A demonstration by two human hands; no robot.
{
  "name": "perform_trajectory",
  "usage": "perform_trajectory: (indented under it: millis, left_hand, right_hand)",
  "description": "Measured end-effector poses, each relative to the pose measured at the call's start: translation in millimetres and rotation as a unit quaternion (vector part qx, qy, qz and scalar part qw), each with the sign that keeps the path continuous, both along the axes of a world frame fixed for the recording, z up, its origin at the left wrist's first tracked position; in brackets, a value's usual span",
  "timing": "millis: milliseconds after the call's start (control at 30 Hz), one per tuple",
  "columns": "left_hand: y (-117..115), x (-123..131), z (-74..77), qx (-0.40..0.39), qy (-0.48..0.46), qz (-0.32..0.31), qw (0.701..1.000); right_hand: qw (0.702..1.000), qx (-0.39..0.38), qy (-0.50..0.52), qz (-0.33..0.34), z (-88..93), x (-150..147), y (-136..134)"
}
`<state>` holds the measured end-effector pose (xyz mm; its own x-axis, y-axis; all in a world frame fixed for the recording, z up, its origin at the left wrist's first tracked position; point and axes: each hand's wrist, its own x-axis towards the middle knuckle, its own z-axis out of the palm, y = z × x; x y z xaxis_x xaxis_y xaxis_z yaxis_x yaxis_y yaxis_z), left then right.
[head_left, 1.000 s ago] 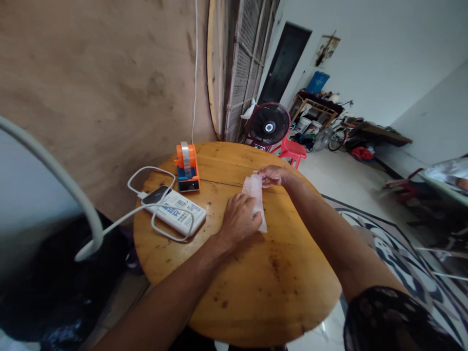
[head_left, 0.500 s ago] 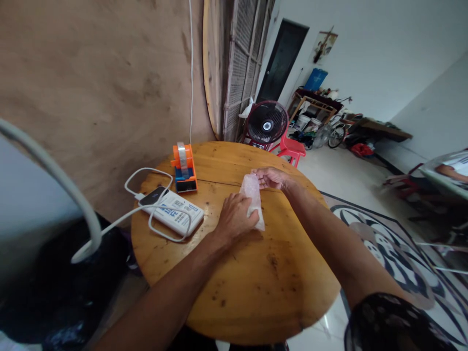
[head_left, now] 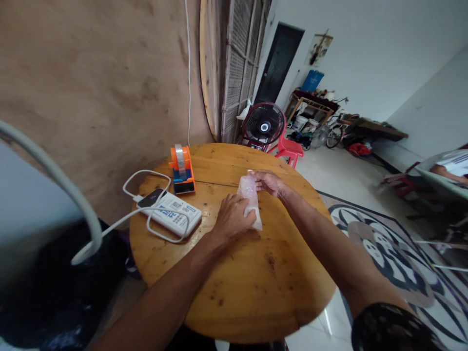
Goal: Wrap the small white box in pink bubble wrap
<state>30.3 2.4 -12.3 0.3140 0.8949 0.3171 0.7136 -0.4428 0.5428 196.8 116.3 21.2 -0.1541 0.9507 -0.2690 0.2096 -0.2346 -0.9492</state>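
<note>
A small piece of translucent bubble wrap (head_left: pixel 249 197) lies folded on the round wooden table (head_left: pixel 256 278). My left hand (head_left: pixel 232 218) presses down on its near end with the fingers curled over it. My right hand (head_left: pixel 266 181) pinches its far end between fingers and thumb. Both hands grip the same piece.
An orange and blue tape dispenser (head_left: pixel 182 170) stands at the table's far left. A white power bank (head_left: pixel 170 213) with a phone and a looped white cable (head_left: pixel 146 214) lies beside it. A wooden panel wall rises on the left. A black fan (head_left: pixel 264 126) and a red stool (head_left: pixel 288 150) stand behind the table.
The bubble wrap has been folded narrower between my hands. My left hand has slid a little further over it. The view has shifted slightly.
</note>
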Motion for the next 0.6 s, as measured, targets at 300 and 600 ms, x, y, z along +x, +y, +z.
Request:
perform_trajectory:
  millis: [300, 600]
  left_hand:
    - [1, 0, -0.7, 0.006, -0.002, 0.004, 1.000]
    - [2, 0, -6.3, 0.023, -0.018, 0.001, 1.000]
  right_hand:
    - [0.990, 0.096, -0.043, -0.095, -6.5, -12, -4]
    - [0.959, 0.232, -0.106, -0.124, -8.2, -25, -10]
